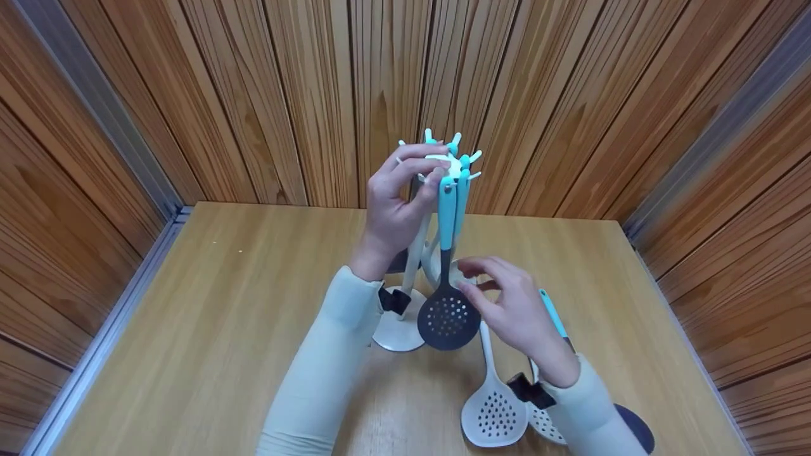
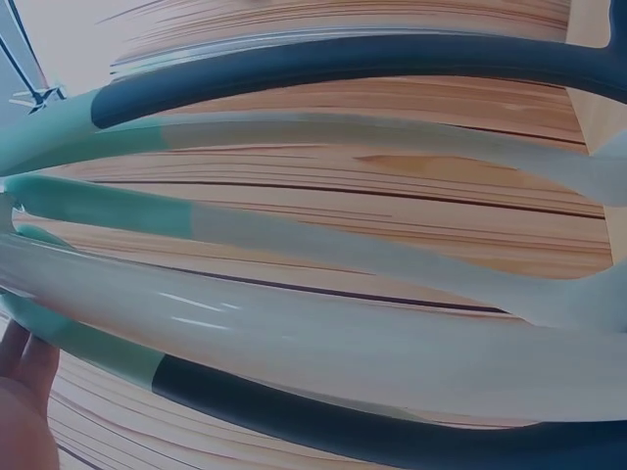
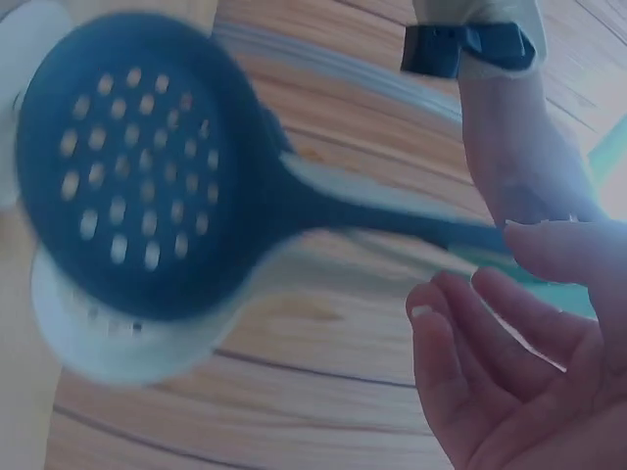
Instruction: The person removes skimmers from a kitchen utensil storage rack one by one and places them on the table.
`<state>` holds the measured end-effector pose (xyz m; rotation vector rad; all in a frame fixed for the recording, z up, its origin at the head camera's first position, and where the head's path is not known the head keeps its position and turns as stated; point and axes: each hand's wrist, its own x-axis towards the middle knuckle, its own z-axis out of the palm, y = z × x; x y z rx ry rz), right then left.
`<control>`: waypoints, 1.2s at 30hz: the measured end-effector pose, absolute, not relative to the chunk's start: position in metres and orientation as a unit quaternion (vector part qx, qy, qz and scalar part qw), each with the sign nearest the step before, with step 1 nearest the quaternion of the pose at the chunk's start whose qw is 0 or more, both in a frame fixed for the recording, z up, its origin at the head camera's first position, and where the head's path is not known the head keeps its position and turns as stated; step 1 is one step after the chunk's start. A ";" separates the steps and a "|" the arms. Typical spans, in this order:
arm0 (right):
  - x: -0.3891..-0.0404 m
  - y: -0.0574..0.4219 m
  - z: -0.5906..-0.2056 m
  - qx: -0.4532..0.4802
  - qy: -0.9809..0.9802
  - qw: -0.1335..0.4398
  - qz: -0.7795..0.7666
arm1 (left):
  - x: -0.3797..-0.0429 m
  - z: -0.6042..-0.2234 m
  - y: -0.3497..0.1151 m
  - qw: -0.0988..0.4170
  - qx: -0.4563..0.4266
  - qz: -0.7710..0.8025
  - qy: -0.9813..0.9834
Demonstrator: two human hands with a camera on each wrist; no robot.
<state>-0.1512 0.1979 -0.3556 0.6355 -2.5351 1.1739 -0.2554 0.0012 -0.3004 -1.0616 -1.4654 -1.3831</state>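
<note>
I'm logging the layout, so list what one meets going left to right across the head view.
Left hand → black perforated skimmer → right hand → dark utensil head.

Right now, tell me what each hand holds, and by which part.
The left hand grips the rack by its top; whether it also pinches the dark skimmer cannot be told. The right hand holds nothing.
</note>
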 end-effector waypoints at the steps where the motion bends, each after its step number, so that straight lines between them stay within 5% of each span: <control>1: -0.151 0.194 -0.356 0.217 -0.873 0.132 0.417 | -0.255 -0.300 0.001 0.420 -0.423 -0.550 -0.585; 13: -0.160 0.163 -0.361 0.225 -0.842 0.123 0.476 | -0.255 -0.302 -0.003 0.423 -0.419 -0.556 -0.581; 23: -0.163 0.152 -0.370 0.220 -0.812 0.057 0.538 | -0.255 -0.301 -0.001 0.419 -0.419 -0.558 -0.581; 36: -0.146 0.144 -0.380 0.228 -0.765 0.088 0.596 | -0.254 -0.301 -0.002 0.426 -0.420 -0.562 -0.571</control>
